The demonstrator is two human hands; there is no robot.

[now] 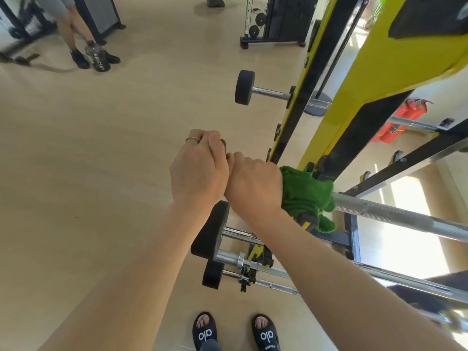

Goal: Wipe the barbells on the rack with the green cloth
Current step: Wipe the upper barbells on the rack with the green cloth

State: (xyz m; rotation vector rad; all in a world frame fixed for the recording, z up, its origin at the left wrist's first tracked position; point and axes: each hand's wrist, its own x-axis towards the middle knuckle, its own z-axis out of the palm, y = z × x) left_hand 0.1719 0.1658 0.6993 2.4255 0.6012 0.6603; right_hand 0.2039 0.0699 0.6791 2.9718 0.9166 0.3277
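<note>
A chrome barbell [395, 214] lies across the yellow and black rack [336, 138] at hand height. My right hand [253, 186] is closed around the green cloth [306, 196], which is wrapped over the bar close to the rack upright. My left hand [197, 168] grips the barbell's black end weight, mostly hidden under the fingers. More barbells rest on the rack: one above [268, 93] with a black round end, and three lower ones [228, 239] with black ends near my feet.
A person's legs and a dark water bottle [97, 58] stand at the upper left beside a machine. A cable machine [273, 21] stands at the back. Red fire extinguishers [400, 122] sit behind the rack. Pale wooden floor spreads to the left.
</note>
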